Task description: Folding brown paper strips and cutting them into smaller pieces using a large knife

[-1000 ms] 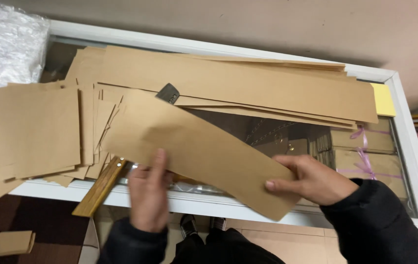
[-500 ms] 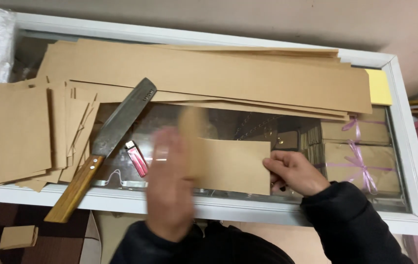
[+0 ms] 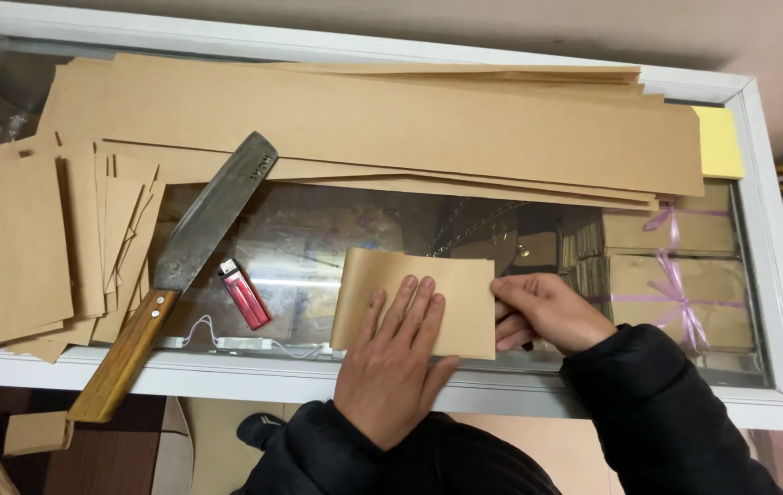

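Folded brown paper (image 3: 414,298) — one piece, two hands: left hand (image 3: 391,367) flat, right hand (image 3: 543,312) pinching.

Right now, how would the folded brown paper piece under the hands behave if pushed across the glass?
The folded brown paper piece looks thin, so probably light and floppy. On the smooth glass top it would likely slide easily once the left hand lifts.

The long sheet (image 3: 414,302) is now folded small; the left hand (image 3: 393,362) presses flat on it, the right hand (image 3: 543,312) pinches its edge; the knife (image 3: 176,266) and lighter (image 3: 245,293) lie uncovered.
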